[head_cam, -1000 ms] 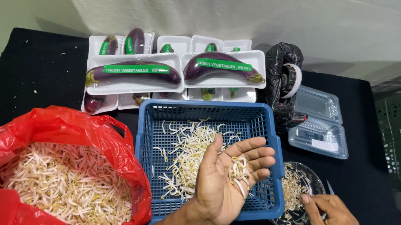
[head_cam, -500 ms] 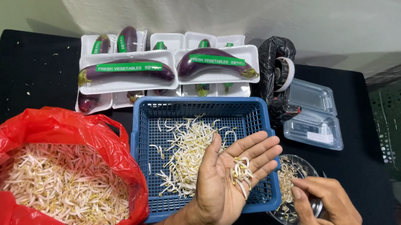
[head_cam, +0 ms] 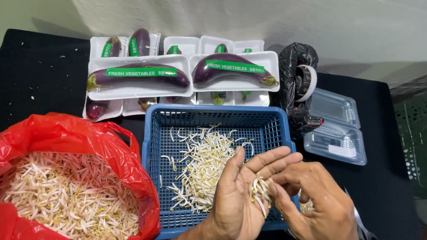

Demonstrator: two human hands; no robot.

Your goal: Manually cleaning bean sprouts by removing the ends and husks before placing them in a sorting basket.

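The left hand (head_cam: pixel 240 199) lies palm up with its fingers (head_cam: pixel 271 159) spread open, and a small bunch of bean sprouts (head_cam: pixel 260 187) rests across the palm near the base of those fingers. The right hand (head_cam: pixel 317 207) comes in from the side, and its fingers (head_cam: pixel 281 192) pinch at the bunch. How many sprouts are in the pinch is too small to see. The right hand hides most of a small bowl behind it, and the scissors (head_cam: pixel 366 233) by its wrist are partly cut off.

Under both hands sits one blue basket (head_cam: pixel 157 146) with a loose pile of sprouts (head_cam: pixel 203 164) just past the left fingertips. One red bag (head_cam: pixel 67 135), full of sprouts, sits well off to the left. Beyond the basket lie two large eggplant trays (head_cam: pixel 141 77), with smaller trays half hidden behind them. Two clear boxes (head_cam: pixel 336 138) sit on the black surface (head_cam: pixel 31 77) beyond the right hand.
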